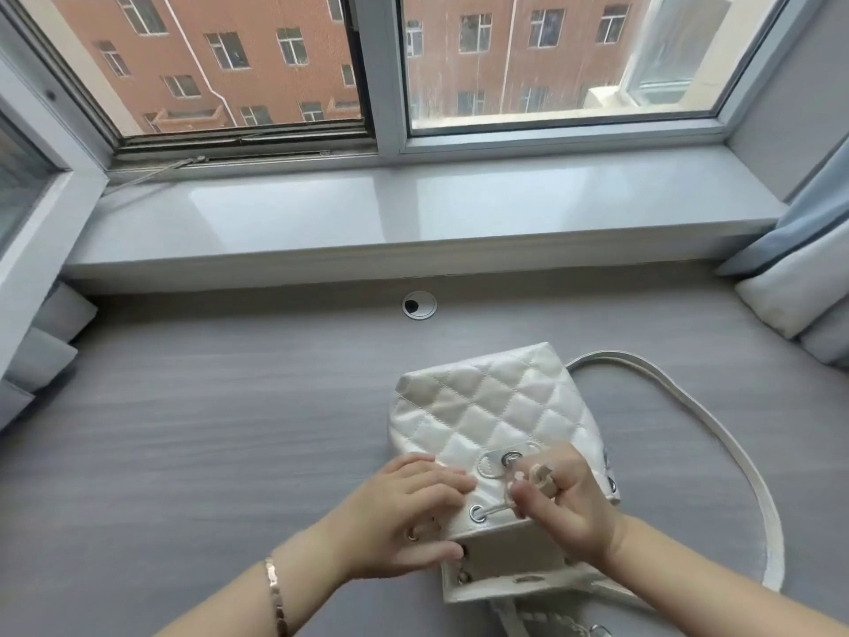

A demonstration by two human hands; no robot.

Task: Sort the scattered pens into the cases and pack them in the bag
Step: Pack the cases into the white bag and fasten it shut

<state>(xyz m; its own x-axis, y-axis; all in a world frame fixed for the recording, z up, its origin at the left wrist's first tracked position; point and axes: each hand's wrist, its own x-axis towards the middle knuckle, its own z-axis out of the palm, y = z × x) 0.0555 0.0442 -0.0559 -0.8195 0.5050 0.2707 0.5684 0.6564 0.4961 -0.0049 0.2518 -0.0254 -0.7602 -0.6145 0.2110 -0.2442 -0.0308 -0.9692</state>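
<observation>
Lying flat on the desk [206,429] at about 5 o'clock of our view: the bag [487,406], white and quilted, base toward 12 o'clock, mouth toward 6 o'clock and gaping a little. No pens or cases show outside it. We judge them already packed, though the inside is hidden.

- Cord [494,510]: thin drawstring leaving the eyelet [478,514] near the bag's 7 o'clock corner.
- Right hand [569,503]: fingers curled, thumb and forefinger pinched tight on the cord, just at 3 o'clock of that eyelet.
- Left hand [404,517]: laid on the bag's 8 o'clock side, fingers fairly straight across the quilting, thumb along the mouth rim. It presses rather than grips; we cannot tell whether the thumb hooks inside.
- Bracelet [275,590]: on the left wrist.
- Strap [716,429]: long loop trailing round the bag's 3 o'clock side.
- Cable hole [419,305]: in the desk at 12 o'clock of the bag, well apart.
- Sill [413,209]: beyond the desk at 12 o'clock.
- Curtain [804,268]: at 2 o'clock.

Handling note: we judge the step in hand to be drawing the mouth shut. We should let the left hand pin the rim so the bag cannot slide. The cord is best pulled evenly along the line of the eyelets rather than upward, and the gathers eased round so no side bunches. A jerk could snag the cord at one eyelet.
</observation>
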